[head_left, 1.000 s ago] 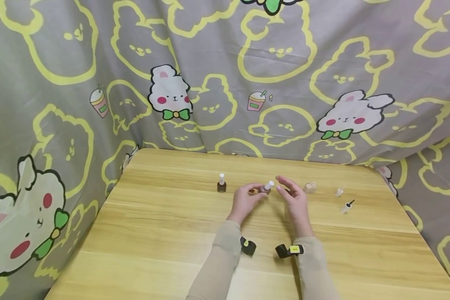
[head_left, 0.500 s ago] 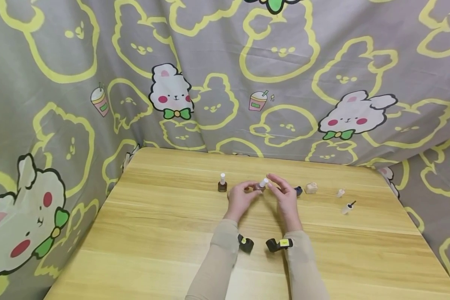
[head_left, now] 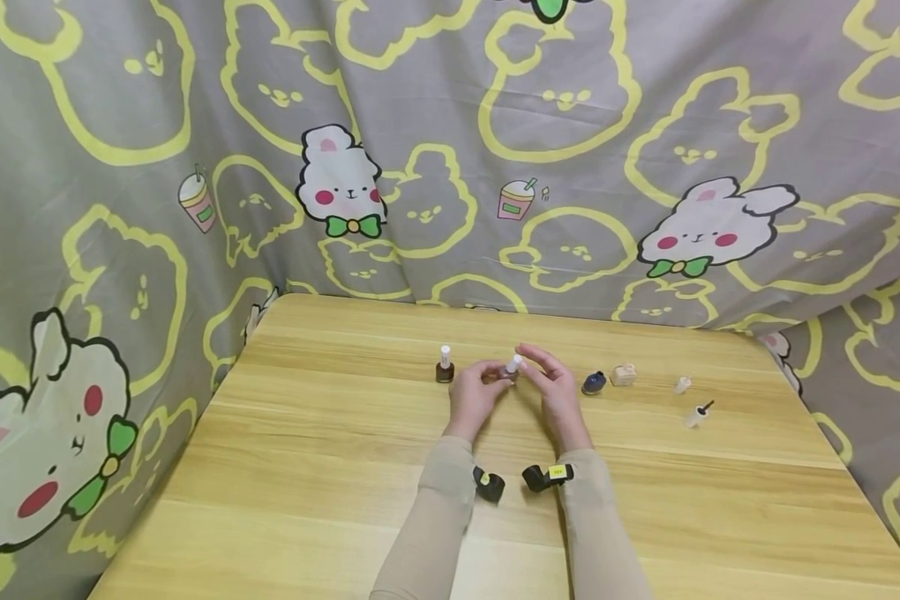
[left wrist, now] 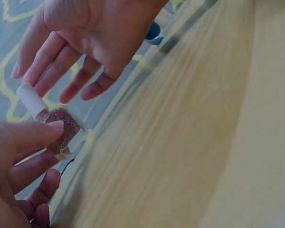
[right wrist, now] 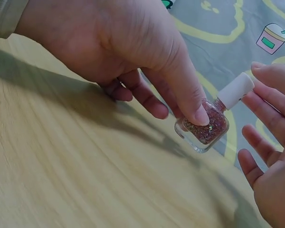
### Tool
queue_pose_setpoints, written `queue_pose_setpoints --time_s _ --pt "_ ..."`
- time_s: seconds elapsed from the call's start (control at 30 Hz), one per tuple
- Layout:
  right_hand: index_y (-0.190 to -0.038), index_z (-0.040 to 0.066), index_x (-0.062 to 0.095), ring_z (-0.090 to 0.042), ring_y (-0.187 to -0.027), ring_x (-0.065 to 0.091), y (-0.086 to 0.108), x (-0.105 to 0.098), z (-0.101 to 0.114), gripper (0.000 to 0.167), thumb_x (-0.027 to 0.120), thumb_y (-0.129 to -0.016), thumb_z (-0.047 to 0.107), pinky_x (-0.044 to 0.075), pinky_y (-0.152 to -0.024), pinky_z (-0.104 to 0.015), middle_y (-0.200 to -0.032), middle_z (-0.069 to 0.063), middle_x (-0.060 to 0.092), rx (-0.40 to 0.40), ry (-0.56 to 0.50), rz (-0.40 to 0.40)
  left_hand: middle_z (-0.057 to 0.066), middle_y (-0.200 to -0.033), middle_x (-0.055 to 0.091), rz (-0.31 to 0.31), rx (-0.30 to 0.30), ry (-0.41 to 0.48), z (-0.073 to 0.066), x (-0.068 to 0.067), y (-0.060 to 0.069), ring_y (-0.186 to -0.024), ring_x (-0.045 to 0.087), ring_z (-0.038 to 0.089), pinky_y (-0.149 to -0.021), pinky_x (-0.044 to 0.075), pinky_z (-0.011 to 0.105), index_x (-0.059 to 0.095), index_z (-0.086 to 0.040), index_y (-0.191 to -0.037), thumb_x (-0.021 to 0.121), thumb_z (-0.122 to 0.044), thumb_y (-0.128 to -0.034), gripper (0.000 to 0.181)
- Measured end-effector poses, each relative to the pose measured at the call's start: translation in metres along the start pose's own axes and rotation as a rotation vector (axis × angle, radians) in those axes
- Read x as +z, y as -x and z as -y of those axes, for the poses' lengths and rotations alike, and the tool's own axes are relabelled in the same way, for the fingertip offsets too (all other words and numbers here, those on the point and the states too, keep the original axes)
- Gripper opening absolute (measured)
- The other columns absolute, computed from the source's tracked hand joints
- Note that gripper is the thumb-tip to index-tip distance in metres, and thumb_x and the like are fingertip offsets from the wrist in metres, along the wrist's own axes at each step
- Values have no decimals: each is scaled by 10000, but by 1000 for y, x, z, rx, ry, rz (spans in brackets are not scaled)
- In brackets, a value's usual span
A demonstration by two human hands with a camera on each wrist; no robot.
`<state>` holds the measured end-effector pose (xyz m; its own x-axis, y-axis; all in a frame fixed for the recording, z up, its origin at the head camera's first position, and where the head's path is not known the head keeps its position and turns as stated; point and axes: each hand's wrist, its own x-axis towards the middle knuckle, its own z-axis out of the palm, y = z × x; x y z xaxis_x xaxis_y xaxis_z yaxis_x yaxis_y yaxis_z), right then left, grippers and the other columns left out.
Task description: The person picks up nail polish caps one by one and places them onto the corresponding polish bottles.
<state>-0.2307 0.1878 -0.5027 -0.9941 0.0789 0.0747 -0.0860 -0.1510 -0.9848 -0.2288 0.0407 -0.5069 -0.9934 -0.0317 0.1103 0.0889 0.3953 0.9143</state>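
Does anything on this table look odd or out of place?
Yes, slightly: toward the right, the blue bottle and beige bottle have no caps on, and two white caps sit apart from them. One has its dark brush exposed, pointing up. The glittery bottle in the left hand is capped; no spill shows.

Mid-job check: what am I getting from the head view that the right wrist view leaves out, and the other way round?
Only the head view: the brown bottle standing upright, the blue bottle, the beige bottle, a white cap with a dark brush and another white cap.

Only the right wrist view: the glitter inside the held bottle and its clear glass base.

Both: the left hand holding that white-topped bottle, the right hand near its top, the table and the patterned curtain.
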Motion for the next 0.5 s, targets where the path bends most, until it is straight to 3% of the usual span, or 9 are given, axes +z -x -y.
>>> queue_pose_setpoints --time_s 0.2,0.5 --pt "-1282 -49 571 -97 -1220 518 -2 4 1 396 659 -906 40 341 -1073 -329 -1175 89 682 60 5 21 4 -1032 761 -21 -10 -29 2 -3 -1 -967 717 177 -970 498 407 735 -171 -1066 801 -193 -784 290" --pt "-1290 -25 572 -77 -1219 534 -4 8 -8 416 675 -906 98 340 -1093 -348 -1313 -61 643 57 20 41 -10 -1009 764 -22 -17 -111 3 -4 0 -963 704 181 -989 434 440 737 -185 -1047 804 -225 -780 278"
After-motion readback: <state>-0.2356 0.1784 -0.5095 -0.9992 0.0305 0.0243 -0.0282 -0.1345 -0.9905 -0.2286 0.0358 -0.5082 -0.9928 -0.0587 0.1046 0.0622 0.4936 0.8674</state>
